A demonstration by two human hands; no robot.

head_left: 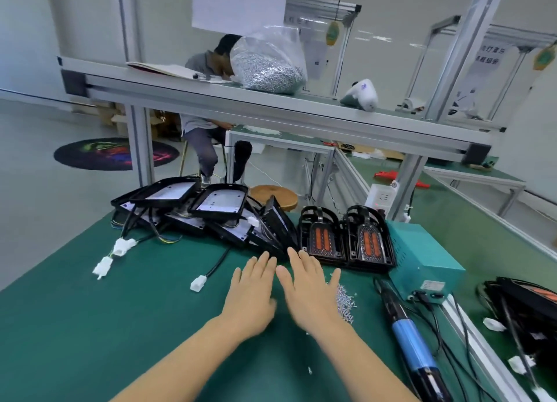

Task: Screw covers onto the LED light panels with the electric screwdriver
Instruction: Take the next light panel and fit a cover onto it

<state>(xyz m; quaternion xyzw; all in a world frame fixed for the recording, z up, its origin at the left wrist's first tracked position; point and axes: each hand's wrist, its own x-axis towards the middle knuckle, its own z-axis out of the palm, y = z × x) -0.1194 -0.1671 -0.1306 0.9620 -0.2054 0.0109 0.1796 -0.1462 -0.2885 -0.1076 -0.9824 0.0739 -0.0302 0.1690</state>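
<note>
Both hands lie flat over the green bench mat (90,326), fingers straight and slightly spread, holding nothing: the left hand (251,299) just beside the right hand (312,296). Beyond their fingertips sits a heap of black-framed LED light panels (211,214), with two black covers with orange lenses (346,242) to its right. The blue-and-black electric screwdriver (413,341), right of the hands, is cut off by the frame's lower edge. Small silver screws (345,303) lie partly hidden behind the right hand.
</note>
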